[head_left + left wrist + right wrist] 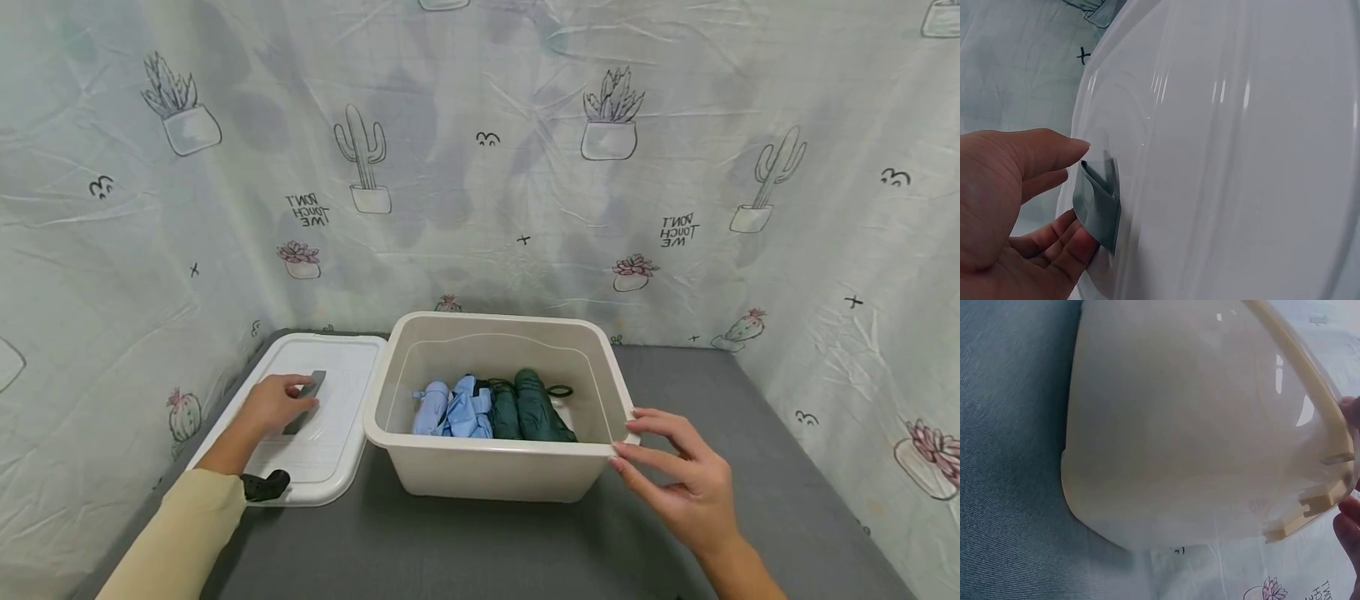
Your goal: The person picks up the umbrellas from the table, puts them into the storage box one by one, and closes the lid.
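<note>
A cream plastic storage bin [495, 471] stands on the grey surface with its top uncovered. Inside it lie light-blue bundles [468, 408] and dark green rolled bundles [534, 408], side by side. Left of the bin lies its white lid [352, 433], bearing a grey handle [1099, 206]. My left hand [277, 404] is at that handle, thumb and fingers on either side of it and fingertips against its edge. My right hand [686, 483] touches the bin's near right corner, its fingers spread along the rim [495, 444].
A fabric sheet [480, 192] printed with potted plants hangs behind and on both sides. The grey tabletop [465, 550] runs in front of the bin and to its right. A black strap [266, 486] is on the left wrist, over the lid's near edge.
</note>
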The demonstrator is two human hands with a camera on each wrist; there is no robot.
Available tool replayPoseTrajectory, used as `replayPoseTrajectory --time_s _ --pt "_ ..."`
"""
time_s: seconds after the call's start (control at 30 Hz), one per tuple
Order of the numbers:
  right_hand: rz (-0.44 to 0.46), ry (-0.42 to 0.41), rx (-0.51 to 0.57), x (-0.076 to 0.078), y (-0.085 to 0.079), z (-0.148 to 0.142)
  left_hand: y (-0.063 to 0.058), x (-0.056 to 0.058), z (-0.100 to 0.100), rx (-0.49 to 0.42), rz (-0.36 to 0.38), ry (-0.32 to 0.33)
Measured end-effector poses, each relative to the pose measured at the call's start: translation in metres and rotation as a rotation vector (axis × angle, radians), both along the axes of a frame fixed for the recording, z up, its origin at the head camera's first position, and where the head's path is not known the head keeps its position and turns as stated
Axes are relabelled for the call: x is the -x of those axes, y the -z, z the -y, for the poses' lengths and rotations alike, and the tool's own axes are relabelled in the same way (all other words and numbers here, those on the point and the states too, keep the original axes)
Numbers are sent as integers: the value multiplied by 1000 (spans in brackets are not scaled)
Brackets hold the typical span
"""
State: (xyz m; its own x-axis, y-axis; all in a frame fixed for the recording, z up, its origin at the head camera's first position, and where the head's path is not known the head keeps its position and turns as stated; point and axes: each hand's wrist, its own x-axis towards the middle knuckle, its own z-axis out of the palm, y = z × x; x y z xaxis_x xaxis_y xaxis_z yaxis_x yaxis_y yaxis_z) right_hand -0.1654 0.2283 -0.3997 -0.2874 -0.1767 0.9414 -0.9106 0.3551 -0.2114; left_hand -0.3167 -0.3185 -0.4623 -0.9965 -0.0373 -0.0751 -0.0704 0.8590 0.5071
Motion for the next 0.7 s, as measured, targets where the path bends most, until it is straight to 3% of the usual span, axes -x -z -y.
replayPoseTrajectory --time_s 0.13,0.33,0.7 --pt "-59 47 -18 1 -2 1 -1 1 -1 3 -3 -5" --pt "-95 21 -35 4 -3 1 -3 1 -5 -8 4 -20" --pt "-51 -46 -18 9 5 -5 -5 1 -6 -31 37 -44"
